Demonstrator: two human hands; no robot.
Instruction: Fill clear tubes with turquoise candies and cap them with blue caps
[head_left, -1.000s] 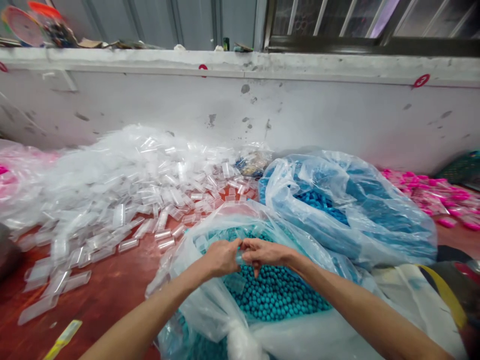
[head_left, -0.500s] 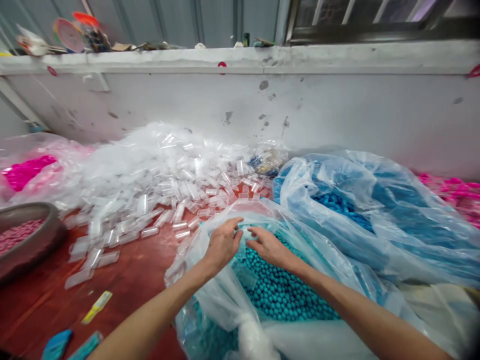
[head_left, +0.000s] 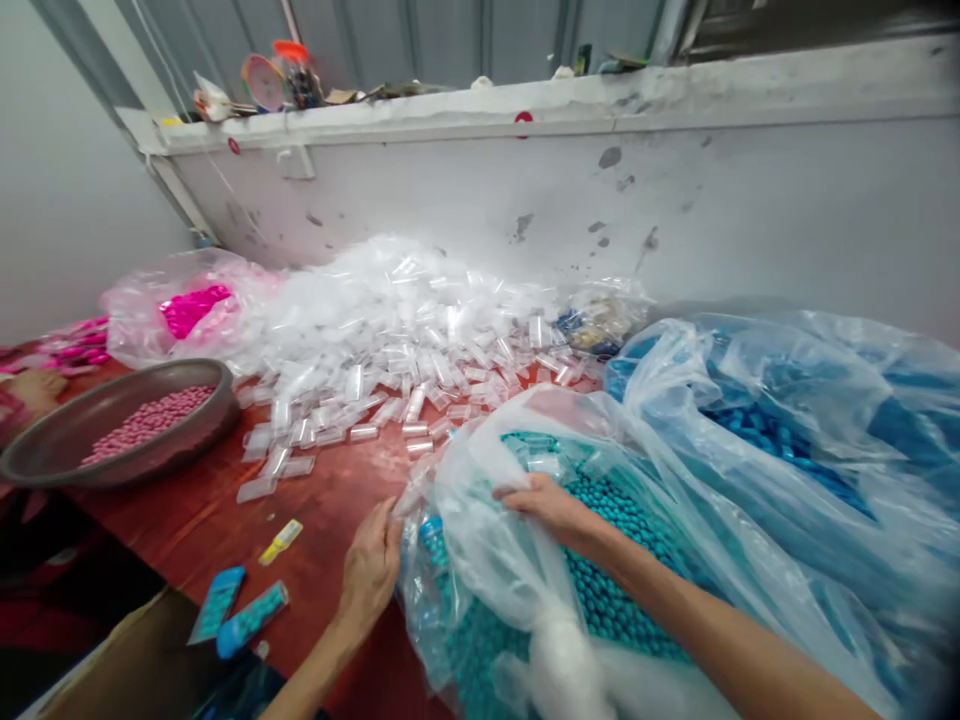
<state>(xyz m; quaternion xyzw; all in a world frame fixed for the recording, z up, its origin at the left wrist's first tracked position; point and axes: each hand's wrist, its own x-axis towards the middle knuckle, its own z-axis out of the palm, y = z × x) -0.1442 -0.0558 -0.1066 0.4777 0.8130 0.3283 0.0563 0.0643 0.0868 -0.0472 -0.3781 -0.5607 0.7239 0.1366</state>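
Observation:
A clear plastic bag (head_left: 487, 560) full of teal beads (head_left: 622, 590) stands open in front of me. My right hand (head_left: 547, 512) reaches across the beads, its fingers closed on the bag's folded rim. At the bag's left side, my left hand (head_left: 371, 560) has its fingertips together on the plastic edge. A blue-capped tube (head_left: 433, 540) shows by the bag's left wall. Clear pieces lie on top of the beads. Left of my left hand, two filled tubes of teal beads (head_left: 251, 620) rest on the red tabletop (head_left: 330, 500).
Clear empty tubes (head_left: 405, 330) are heaped along the wall. A grey basin (head_left: 225, 400) holds pink beads, with another person's hand (head_left: 37, 390) beside it. Bags of blue pieces (head_left: 787, 440) lie right, a bag of pink pieces (head_left: 195, 310) left. A yellow cutter-like item (head_left: 281, 542) lies nearer.
My view has swung left. My hands, close together above the beads before, have parted: the left has moved down to the bag's left edge, and the right has taken hold of the rim.

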